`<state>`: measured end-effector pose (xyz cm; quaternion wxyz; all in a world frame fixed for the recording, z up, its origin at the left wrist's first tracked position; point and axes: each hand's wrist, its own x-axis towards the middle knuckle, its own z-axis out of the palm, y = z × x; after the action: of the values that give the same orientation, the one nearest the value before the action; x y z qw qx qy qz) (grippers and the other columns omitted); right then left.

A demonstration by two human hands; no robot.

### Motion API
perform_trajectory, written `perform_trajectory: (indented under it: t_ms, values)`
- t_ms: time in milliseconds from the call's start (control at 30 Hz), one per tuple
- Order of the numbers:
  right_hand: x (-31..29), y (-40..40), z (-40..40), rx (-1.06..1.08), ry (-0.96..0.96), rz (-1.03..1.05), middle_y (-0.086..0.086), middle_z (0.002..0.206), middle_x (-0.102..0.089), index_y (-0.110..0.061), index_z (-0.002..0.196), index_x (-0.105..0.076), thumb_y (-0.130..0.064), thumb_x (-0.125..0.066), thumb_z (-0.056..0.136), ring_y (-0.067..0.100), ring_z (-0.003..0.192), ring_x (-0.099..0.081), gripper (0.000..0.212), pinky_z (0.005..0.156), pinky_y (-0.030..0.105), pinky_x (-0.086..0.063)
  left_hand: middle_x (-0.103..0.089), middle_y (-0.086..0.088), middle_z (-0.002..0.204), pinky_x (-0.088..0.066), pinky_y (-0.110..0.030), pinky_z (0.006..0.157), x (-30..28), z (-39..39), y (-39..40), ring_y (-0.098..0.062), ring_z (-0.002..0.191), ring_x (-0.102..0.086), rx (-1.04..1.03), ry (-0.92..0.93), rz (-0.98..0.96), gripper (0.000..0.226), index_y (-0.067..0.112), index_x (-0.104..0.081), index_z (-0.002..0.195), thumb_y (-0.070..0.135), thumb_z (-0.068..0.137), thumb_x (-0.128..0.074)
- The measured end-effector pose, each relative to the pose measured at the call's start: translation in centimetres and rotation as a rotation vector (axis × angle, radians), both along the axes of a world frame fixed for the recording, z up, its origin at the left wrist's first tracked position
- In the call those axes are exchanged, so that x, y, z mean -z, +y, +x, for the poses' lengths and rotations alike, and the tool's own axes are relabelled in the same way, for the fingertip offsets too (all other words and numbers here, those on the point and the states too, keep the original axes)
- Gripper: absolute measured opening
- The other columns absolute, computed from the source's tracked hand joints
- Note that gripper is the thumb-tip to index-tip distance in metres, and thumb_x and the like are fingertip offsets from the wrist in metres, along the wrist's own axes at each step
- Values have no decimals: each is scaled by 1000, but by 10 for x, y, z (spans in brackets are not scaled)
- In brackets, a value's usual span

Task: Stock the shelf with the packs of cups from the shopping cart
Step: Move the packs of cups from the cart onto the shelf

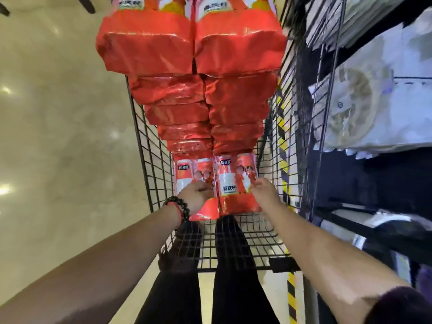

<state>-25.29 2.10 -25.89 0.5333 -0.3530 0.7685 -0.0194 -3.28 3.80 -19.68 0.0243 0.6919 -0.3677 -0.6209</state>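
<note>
Both grips clamp bottom cup packs — left hand (pixel 195 195), right hand (pixel 263 191) — inside the cart (pixel 154 146).

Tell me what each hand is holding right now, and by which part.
The left hand grips the near left pack of cups at its right edge. The right hand pinches the near right pack of cups at its right edge.

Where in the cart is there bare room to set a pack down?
Only the near end: bare wire floor between the two flat packs and the cart's near rim. Beyond them, two columns of stacked red packs fill the cart from side grid to side grid. Left hand and right hand are on the flat packs.
</note>
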Motion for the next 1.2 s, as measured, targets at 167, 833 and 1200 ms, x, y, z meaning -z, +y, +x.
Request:
perform_trajectory:
  t_ms: [167,833,1200]
  values:
    - [39,-8,-2,48,73,105,8,107,-58,-19,114,-48,-26,-75,88,23,86,-59,38,72,30,-46,-64,-11,107,-45,-29,68,31,10,10,-21,83,-56,-78,15,39,10,13,-67,95,10,95,-57]
    - [26,1,-27,109,-202,259,15,112,-74,-14,129,-61,-44,-89,67,34,99,-73,75,92,53,-58,-56,-8,135,-53,-33,83,37,10,25,-24,110,-60,-340,96,239,72,21,-43,143,40,82,-75]
    - [-58,50,20,52,-606,185,0,112,-77,-47,105,-71,-57,-88,63,22,101,-75,47,78,35,-62,-63,-10,127,-50,-58,99,-1,7,40,-32,114,-64,-582,347,150,117,22,-35,140,34,42,-98]
